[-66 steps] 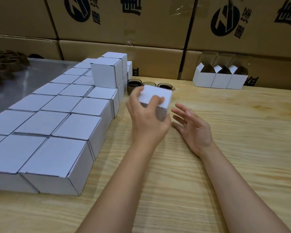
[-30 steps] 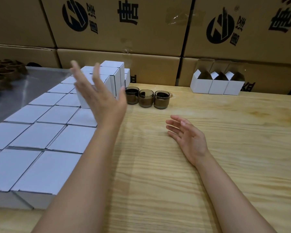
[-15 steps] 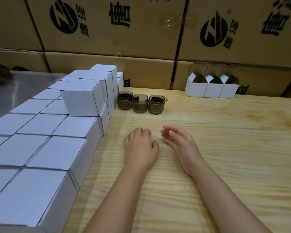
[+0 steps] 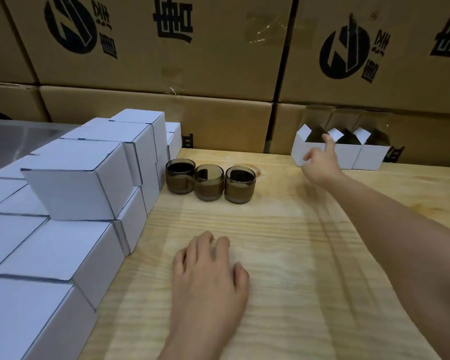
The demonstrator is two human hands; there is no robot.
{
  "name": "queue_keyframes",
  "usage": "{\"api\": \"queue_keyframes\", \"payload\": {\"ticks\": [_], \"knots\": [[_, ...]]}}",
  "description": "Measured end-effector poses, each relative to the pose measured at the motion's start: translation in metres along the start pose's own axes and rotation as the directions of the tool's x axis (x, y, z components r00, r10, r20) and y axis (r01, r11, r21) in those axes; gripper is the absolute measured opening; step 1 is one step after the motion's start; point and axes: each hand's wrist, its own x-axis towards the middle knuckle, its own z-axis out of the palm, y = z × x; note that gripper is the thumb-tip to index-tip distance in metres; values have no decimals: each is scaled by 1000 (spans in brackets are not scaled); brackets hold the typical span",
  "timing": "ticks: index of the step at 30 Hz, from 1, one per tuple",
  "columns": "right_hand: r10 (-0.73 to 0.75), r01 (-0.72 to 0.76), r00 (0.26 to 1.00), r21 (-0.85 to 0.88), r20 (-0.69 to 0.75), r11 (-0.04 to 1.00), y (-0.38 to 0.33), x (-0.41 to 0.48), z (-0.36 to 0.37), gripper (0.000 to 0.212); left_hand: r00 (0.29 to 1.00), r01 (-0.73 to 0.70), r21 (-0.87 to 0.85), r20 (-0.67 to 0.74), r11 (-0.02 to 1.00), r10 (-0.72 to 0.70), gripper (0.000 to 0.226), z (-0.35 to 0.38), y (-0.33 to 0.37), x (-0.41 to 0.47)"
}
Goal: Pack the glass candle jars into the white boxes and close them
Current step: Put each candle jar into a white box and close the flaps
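as right hand [image 4: 320,165] hovers by box [image 4: 299,153], jars [image 4: 209,181] upright (mouths up)

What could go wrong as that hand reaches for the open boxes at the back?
1. The right hand reaches the leftmost open white box with only its index finger out, so the box might slide or tip instead of coming along.
2. The three glass candle jars stand close together beside the arm's likely way back, and a brush could knock them over.

Three brown glass jars [image 4: 209,181] stand in a row between closed white boxes [image 4: 70,188] and open boxes [image 4: 369,157].
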Motion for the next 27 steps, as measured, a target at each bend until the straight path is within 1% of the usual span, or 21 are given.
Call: {"api": "queue_keyframes", "payload": {"ticks": [2,3,5,6,7,8,10,12,14,16,19,22,23,24,26,27], "knots": [[59,-47,993,-117,103,992,-2,17,-2,20,1000,9,-8,0,1000,-9,53,-2,1,-2],[82,-62,987,-143,136,988,-3,22,-1,27,1000,10,-23,-19,1000,-10,51,-2,1,-2],[129,-112,980,-114,150,987,-4,29,1,45,999,5,-30,-52,1000,-7,47,1,1,-2],[141,-132,981,-71,135,989,-5,30,2,50,998,2,-25,-61,1000,-4,47,3,0,-2],[128,-125,987,-34,101,992,-6,30,2,50,997,1,-23,-73,1000,-3,46,3,0,-1],[96,-94,994,-36,58,995,-7,29,2,46,996,-3,-26,-87,1000,1,45,4,-1,-1],[17,-18,1000,-141,-10,990,-7,27,2,33,996,-9,-20,-88,1000,7,45,3,-1,-1],[-68,60,997,-232,-24,971,-8,19,2,24,998,-1,-37,-69,999,-2,50,2,-1,-3],[-126,106,990,-256,-63,961,-11,7,0,23,999,-3,-61,-51,998,0,57,3,-1,-3],[-146,107,975,-222,-166,969,-15,-9,-5,26,998,-12,-62,-54,998,8,53,5,-1,-1],[-180,133,937,-171,-298,976,-22,-44,-15,24,996,-37,-57,-78,998,33,42,8,-4,0],[-291,262,883,-128,-368,957,-30,-97,-24,9,996,-28,-88,-86,996,21,40,6,-3,0],[-347,321,855,-132,-386,938,-32,-117,-27,3,997,-28,-85,-79,996,21,42,5,-3,-1],[-396,375,826,-133,-401,917,-34,-138,-29,2,998,-26,-81,-64,996,21,46,4,-2,0],[-439,436,782,-113,-443,893,-40,-180,-30,12,1000,-23,-116,2,993,23,60,2,-2,2],[-435,445,769,-97,-469,890,-44,-199,-29,14,998,-18,-177,56,984,28,71,-1,-2,4]]}}
